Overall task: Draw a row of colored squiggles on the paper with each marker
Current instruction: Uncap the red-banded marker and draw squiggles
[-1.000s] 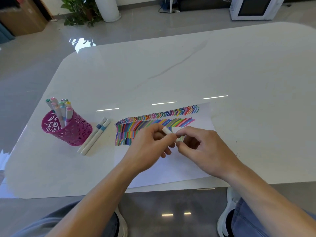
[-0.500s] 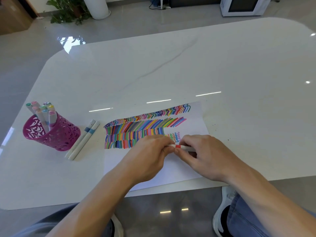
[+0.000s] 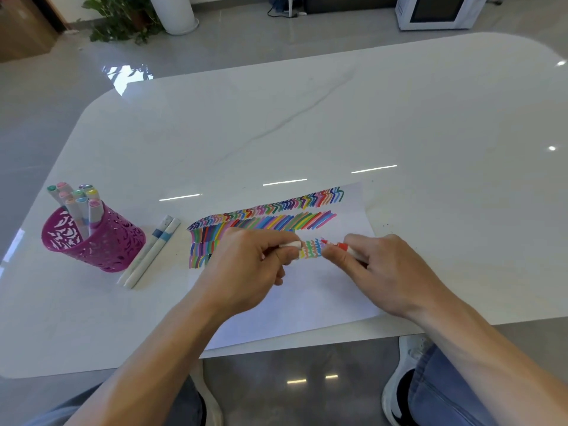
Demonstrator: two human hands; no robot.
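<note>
**Red marker and its cap held apart over the paper**

The paper (image 3: 307,305) lies at the table's (image 3: 430,133) near edge. Above it, the left hand (image 3: 246,269) pinches a white cap (image 3: 291,244). The right hand (image 3: 390,269) pinches the red marker (image 3: 341,247), tip bared, beside the squiggles (image 3: 312,249). Further left lie two loose markers (image 3: 153,250) and a pink cup (image 3: 101,244).

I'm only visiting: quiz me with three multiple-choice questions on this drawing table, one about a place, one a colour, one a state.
1. The two loose markers lie: A between the holder and the paper; B in the holder; C on the floor.
2. The holder is: A green; B pink; C black.
3. The red marker in the right hand is: A capped; B uncapped; C broken.
Answers: A, they lie beside the holder; B, its wall is pink; B, its tip is bare, the left hand holds the white cap.
</note>
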